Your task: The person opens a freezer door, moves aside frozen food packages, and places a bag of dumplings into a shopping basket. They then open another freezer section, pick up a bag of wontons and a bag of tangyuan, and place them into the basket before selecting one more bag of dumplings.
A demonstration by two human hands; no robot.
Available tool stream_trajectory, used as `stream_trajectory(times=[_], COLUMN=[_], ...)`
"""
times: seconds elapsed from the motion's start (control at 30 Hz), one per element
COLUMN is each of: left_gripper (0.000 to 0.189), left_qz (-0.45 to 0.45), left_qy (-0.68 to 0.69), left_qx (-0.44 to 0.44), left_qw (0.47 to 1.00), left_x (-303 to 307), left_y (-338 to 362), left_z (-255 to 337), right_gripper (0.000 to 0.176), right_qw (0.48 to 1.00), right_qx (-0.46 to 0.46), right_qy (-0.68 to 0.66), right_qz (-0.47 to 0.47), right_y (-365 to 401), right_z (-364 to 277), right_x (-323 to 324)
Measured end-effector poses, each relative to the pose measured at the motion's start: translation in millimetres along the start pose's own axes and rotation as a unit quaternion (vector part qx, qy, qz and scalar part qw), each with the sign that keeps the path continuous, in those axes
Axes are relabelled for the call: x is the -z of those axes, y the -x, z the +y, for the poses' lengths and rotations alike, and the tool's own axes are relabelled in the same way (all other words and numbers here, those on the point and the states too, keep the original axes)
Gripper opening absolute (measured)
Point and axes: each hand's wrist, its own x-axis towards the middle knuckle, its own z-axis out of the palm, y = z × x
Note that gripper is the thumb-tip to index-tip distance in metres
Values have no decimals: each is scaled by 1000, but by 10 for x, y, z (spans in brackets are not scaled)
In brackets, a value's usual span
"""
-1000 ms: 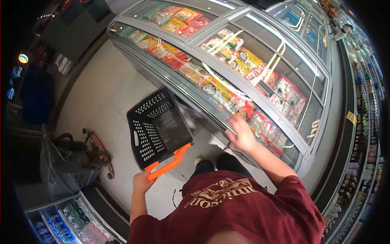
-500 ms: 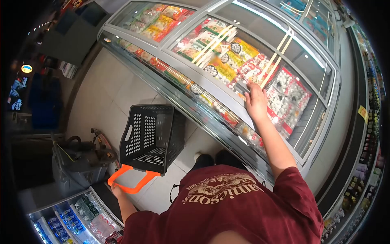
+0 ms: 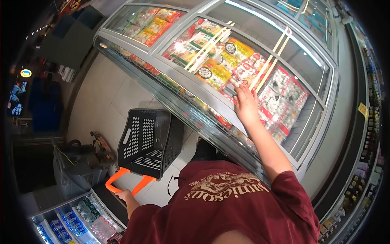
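Observation:
My right hand point(image 3: 247, 106) rests on the sliding glass lid of a chest freezer point(image 3: 195, 83), fingers stretched out beside a small grey handle point(image 3: 232, 88). Under the glass lie yellow bags point(image 3: 214, 73) of round white food, red-and-white bags point(image 3: 248, 67), and clear packs with red edges point(image 3: 286, 95). My left hand point(image 3: 124, 194) is closed around the orange handle point(image 3: 143, 185) of a black shopping basket point(image 3: 148, 140). The basket's perforated inside shows no goods.
Pale floor tiles point(image 3: 105, 89) run along the freezer's side. A cooler of bottled drinks point(image 3: 75, 221) stands at lower left, near a grey bin point(image 3: 77, 175). Stocked shelves point(image 3: 369, 134) line the right side. Light-coloured strips point(image 3: 270, 61) cross the freezer's glass.
The view has shifted slightly, so the freezer and my right hand appear a little further left. My right hand stays by the lid's handle, and my left keeps its hold on the basket handle.

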Motion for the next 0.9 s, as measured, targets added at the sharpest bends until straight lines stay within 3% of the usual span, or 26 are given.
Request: stream_trajectory(times=[0.23, 0.3, 0.43, 0.57, 0.73, 0.9], left_gripper=[67, 67, 66, 66, 67, 66], left_qz=[-6, -12, -10, -5, 1, -2], left_qy=[12, 25, 8, -10, -20, -80], left_qx=[3, 11, 8, -11, -74, -77], left_qw=[1000, 1000, 1000, 1000, 997, 994], left_x=[4, 15, -48, -23, -53, -62], left_y=[-112, -175, -419, -660, -1062, -1386], left_z=[-53, -20, 31, 301, 769, 1346], right_gripper=[29, 30, 29, 29, 29, 31], right_qw=[999, 999, 998, 997, 995, 994], right_qx=[-13, 8, 8, 36, 13, -20], right_qy=[29, 28, 52, 68, 89, 111], right_qz=[-19, 28, 19, 32, 34, 14], right_y=[-156, -276, -521, -825, -1029, -1090], right_z=[164, 286, 554, 840, 1212, 1335], right_x=[67, 65, 94, 120, 63, 93])
